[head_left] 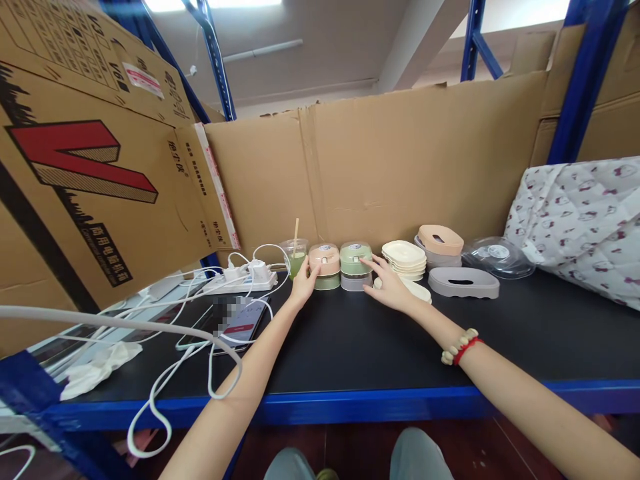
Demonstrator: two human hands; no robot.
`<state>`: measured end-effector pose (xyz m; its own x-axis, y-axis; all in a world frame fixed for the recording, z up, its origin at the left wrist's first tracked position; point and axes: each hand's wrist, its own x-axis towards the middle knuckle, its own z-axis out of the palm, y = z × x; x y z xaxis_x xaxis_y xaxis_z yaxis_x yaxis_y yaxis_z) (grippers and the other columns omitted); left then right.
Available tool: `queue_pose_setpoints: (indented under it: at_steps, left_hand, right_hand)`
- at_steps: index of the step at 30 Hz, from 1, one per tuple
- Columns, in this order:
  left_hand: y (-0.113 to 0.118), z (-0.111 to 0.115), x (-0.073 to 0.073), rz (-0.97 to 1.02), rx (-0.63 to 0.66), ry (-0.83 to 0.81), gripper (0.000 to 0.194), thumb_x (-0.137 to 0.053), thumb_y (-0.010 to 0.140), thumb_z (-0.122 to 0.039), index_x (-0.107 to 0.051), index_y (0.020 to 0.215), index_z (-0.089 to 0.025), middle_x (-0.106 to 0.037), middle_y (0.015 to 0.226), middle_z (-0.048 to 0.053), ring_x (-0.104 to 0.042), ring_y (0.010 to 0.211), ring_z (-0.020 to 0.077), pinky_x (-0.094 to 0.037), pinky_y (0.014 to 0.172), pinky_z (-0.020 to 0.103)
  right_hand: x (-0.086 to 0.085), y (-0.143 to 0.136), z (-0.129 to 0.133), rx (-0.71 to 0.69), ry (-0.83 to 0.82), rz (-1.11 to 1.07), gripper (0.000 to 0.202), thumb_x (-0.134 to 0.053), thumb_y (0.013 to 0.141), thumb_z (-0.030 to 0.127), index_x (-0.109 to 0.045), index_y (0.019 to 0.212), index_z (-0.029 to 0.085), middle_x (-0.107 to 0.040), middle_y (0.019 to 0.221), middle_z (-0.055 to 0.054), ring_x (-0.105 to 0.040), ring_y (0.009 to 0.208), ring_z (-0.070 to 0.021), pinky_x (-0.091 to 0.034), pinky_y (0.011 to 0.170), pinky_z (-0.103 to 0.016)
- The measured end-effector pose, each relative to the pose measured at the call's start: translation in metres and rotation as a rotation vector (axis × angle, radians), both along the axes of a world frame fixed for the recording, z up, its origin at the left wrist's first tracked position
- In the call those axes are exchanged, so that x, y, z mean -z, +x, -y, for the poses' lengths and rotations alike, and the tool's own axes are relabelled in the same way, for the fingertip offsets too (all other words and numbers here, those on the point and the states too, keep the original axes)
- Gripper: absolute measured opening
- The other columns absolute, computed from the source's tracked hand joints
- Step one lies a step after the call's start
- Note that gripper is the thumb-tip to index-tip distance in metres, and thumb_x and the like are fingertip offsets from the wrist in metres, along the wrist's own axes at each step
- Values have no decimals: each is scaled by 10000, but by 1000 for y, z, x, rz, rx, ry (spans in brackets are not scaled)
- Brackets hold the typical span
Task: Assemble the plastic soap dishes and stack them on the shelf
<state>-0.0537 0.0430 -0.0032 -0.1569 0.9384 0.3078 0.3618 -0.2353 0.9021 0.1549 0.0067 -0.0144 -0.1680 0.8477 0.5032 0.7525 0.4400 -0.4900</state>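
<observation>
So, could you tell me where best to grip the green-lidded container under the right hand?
Probably by the domed green lid, pinched across its left and right sides from above and in front. The cardboard wall blocks the back, the peach-lidded one crowds its left, and the right hand already reaches its front.

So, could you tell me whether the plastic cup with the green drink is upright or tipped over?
Upright. The plastic cup stands on the shelf with its stick pointing up, green drink settled low, beside the left hand.

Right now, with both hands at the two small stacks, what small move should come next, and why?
Probably close the left hand around the peach-topped stack: its fingers already touch the side, while the right hand only has fingertips on the green-topped stack.
</observation>
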Motion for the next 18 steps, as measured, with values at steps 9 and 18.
queue_pose_setpoints:
  at_steps: [9, 18]
  left_hand:
    - [5, 8, -3, -190, -76, 176, 444, -557, 794, -287, -475, 1188, -102, -515, 1240, 195, -452, 1222, 292, -317, 1037, 451]
    - [20, 25, -7, -593, 159, 679, 160, -422, 843, -238, -517, 967, -202, -548, 983, 72, -549, 985, 197, -448, 876, 344]
  right_hand:
    - [-7, 4, -1, 119, 160, -13, 541, -502, 701, 294, -504, 1237, 217, -432, 1288, -97, -453, 1188, -214, -400, 1006, -428]
    - [-24, 55, -7, 684, 240, -192, 497, -443, 688, 199, -515, 1178, 155, -427, 1279, -134, -366, 1213, -274, -280, 1020, -536]
